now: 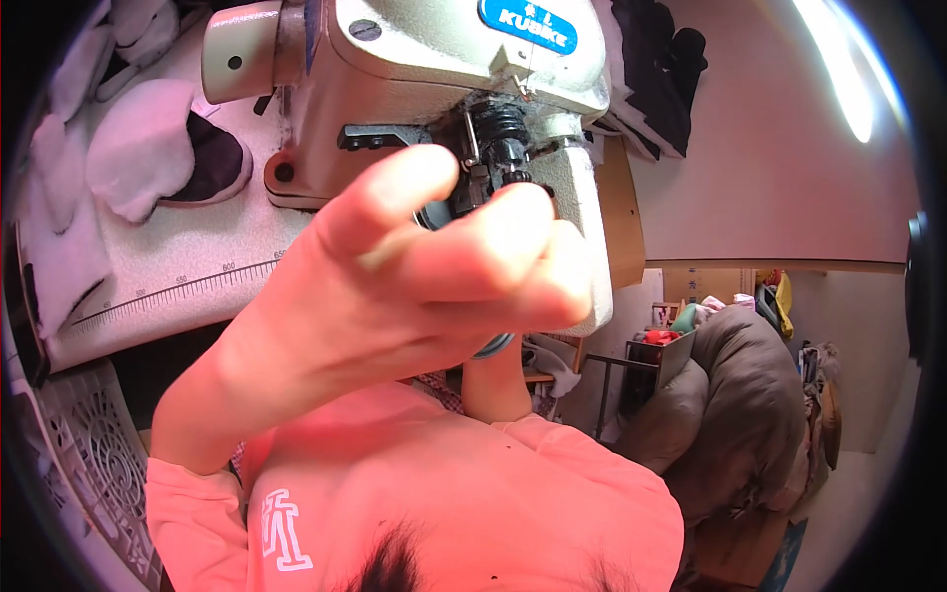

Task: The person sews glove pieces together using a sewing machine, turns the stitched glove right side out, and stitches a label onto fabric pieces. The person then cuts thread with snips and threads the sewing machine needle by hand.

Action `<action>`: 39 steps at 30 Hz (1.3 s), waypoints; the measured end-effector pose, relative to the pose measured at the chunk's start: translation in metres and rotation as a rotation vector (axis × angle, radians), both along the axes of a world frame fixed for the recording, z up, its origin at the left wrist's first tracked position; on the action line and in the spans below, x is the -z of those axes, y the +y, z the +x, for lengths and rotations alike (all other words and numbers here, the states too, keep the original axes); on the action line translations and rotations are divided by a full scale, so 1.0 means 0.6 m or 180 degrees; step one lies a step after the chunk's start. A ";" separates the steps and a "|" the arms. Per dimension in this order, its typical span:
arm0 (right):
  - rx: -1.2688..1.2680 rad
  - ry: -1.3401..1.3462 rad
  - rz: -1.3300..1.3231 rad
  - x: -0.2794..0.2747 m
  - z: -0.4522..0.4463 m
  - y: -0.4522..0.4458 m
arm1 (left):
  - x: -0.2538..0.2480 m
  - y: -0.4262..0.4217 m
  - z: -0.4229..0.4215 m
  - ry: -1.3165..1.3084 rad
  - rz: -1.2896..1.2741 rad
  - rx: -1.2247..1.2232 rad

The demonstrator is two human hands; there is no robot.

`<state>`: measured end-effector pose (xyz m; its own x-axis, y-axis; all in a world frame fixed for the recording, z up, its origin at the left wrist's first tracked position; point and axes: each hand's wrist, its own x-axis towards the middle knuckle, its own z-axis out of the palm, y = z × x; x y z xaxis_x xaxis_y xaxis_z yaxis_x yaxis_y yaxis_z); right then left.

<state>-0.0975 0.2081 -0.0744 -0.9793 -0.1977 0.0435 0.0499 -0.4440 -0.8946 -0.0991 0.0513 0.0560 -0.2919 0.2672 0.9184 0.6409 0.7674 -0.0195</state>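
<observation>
My left hand [454, 252] is raised in front of a pale sewing machine head [414, 69], its fingers curled close to the dark needle mechanism [498, 143]. The hand is closed, and whatever lies within the fingers is hidden. Of my right arm only the forearm [495, 387] shows, reaching up behind the left hand. My right hand and its fingers are hidden there. A small part of a dark round rim [493, 345] shows just under the left hand. A white fluffy piece with a dark part [148, 148] lies on the machine table at the left.
A ruler scale [187, 296] runs along the near edge of the table. More white and black pieces [656, 79] are behind the machine at the right. Lower left is a grey plastic basket [94, 424]. Bulky brown bundles [750, 405] and a metal-framed bin [659, 360] stand at the right.
</observation>
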 end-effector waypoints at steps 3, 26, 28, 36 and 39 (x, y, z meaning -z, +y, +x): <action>0.0014 0.0071 0.0004 -0.021 -0.036 0.027 | -0.004 -0.020 0.003 -0.0093 0.0277 0.0208; 0.0141 0.0636 0.0084 -0.027 -0.048 0.013 | 0.000 -0.011 -0.001 -0.0491 -0.0029 0.0457; 0.0154 0.0683 0.0084 -0.045 -0.018 0.043 | 0.003 -0.022 -0.001 -0.0402 0.0120 0.0538; -0.0083 0.0777 -0.0848 -0.048 -0.016 0.068 | 0.043 -0.098 0.072 -0.1159 0.1236 -0.0236; -0.0103 0.0664 -0.0872 -0.020 -0.004 0.091 | 0.089 -0.105 0.080 -0.1285 0.1938 -0.0173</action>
